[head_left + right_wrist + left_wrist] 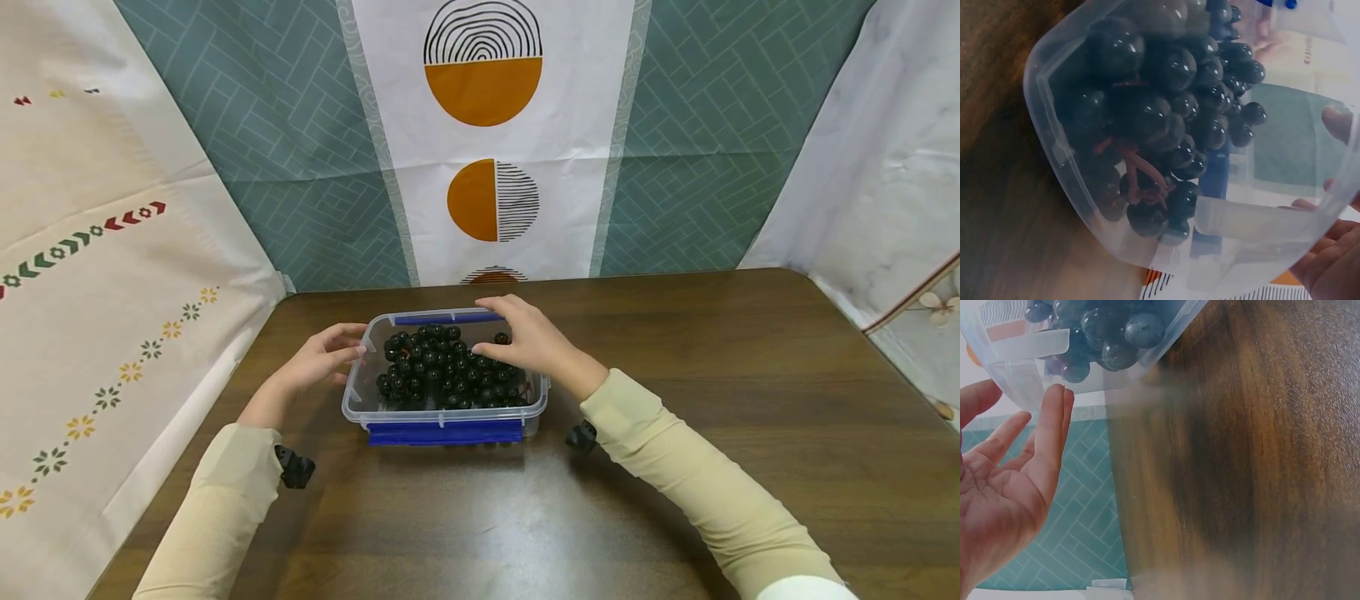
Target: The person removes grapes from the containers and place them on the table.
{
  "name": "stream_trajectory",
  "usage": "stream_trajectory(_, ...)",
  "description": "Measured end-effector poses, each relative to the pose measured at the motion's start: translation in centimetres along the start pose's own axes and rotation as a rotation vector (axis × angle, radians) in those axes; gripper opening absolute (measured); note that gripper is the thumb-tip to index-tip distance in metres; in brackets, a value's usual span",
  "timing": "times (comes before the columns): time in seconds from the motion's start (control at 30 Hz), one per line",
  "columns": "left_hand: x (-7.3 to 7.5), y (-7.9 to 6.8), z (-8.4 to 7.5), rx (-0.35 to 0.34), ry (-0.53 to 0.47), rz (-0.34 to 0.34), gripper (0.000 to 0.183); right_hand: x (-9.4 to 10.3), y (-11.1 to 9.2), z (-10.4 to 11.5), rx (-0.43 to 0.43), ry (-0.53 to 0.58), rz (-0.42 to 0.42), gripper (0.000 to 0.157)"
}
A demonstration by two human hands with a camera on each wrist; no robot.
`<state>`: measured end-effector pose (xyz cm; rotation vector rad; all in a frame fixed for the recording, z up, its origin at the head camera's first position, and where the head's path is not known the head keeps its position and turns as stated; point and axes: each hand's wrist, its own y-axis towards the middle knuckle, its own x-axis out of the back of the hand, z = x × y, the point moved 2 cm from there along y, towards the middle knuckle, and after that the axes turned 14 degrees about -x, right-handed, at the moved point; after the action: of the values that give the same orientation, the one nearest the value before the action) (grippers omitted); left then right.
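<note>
A clear plastic food container (444,416) with blue side latches stands lidless on the table. Dark grapes (431,367) fill much of it, and a reddish stem (1141,169) shows among them in the right wrist view. At the container's left end is my left hand (318,358), fingers loosely extended and fingertips right at the wall and rim. My right hand (534,337) reaches over the container's right back corner, its thumb and fingers spread apart. Its thumb overlaps the grapes in the head view, and the fingers extend along the back rim.
The brown wooden table (712,400) extends widely to the right and in front of the container. Behind it hangs a patterned green and white cloth (315,150). An embroidered cream cloth (112,275) borders the left side, and a pale cloth (885,167) the right.
</note>
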<state>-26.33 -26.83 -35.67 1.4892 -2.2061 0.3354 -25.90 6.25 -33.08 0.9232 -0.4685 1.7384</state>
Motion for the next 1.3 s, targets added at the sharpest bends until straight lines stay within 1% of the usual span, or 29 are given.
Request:
stream_trajectory(0.17,0.0,-0.1,-0.2,0.0,-0.001,0.009,0.056,-0.5,0.1,0.1,0.0,-0.025,0.016,0.066)
stream_trajectory(0.43,0.1,-0.2,-0.3,0.013,-0.033,0.018,0.058,-1.0,0.3,0.0,-0.006,-0.032,0.06,0.066)
stream_trajectory(0.67,0.2,-0.3,-0.1,0.029,-0.097,0.025,0.059,-1.6,0.4,0.1,-0.01,-0.056,0.08,0.067)
stream_trajectory(0.97,0.2,-0.3,0.1,0.025,-0.122,0.039,0.062,-2.3,0.4,0.1,-0.057,-0.11,0.103,0.068)
stream_trajectory(1.07,0.2,-0.3,0.2,0.025,-0.128,0.041,0.063,-2.4,0.5,0.2,-0.074,-0.111,0.123,0.068)
stream_trajectory(1.3,0.2,-0.2,0.2,0.043,-0.134,0.034,0.063,-2.9,0.7,0.4,-0.126,-0.14,0.145,0.07)
